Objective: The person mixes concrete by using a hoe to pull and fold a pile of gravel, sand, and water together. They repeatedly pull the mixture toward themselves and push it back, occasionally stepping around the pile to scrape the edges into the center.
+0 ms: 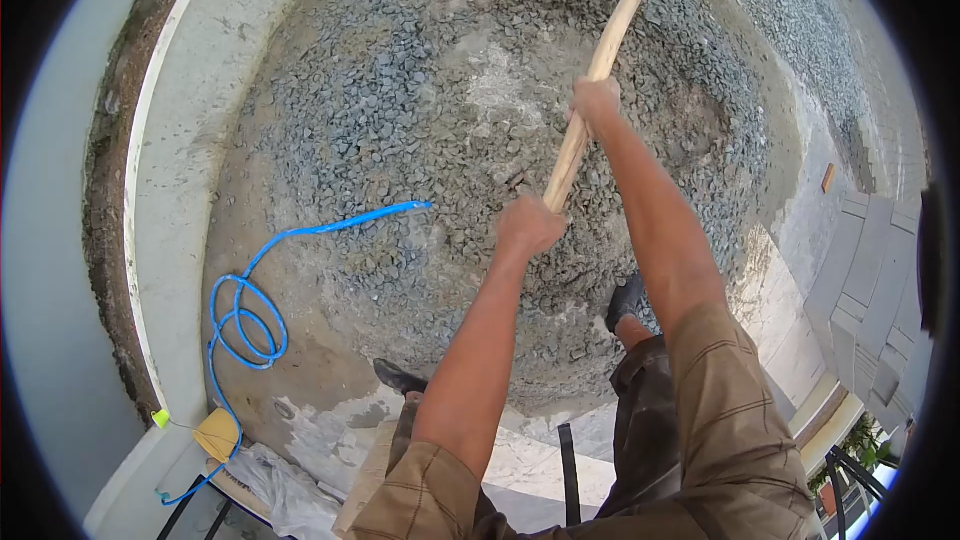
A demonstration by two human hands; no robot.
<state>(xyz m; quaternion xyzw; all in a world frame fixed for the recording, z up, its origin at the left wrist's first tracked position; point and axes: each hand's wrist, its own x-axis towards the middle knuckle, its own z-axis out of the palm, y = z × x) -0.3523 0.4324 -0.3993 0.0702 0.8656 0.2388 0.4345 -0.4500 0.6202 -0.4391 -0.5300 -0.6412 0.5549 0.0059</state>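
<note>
A long pale wooden handle belongs to a hoe [575, 145], which reaches away from me toward the top of the view. Its metal head lies at the far edge of the gravel mix, and the blade is partly buried or cut off there. My left hand [528, 225] is closed round the near end of the handle. Farther up the shaft, my right hand [597, 103] grips it too. Under both hands spreads a wide heap of wet grey gravel mix [400, 130], with paler patches of sand or cement.
A blue hose [345, 223] lies coiled at left, its end resting on the gravel. A low concrete curb [185, 140] borders the left side. More gravel [800, 30] lies at upper right, near stacked grey tiles [870, 280]. Crumpled clear plastic [285, 490] sits at lower left.
</note>
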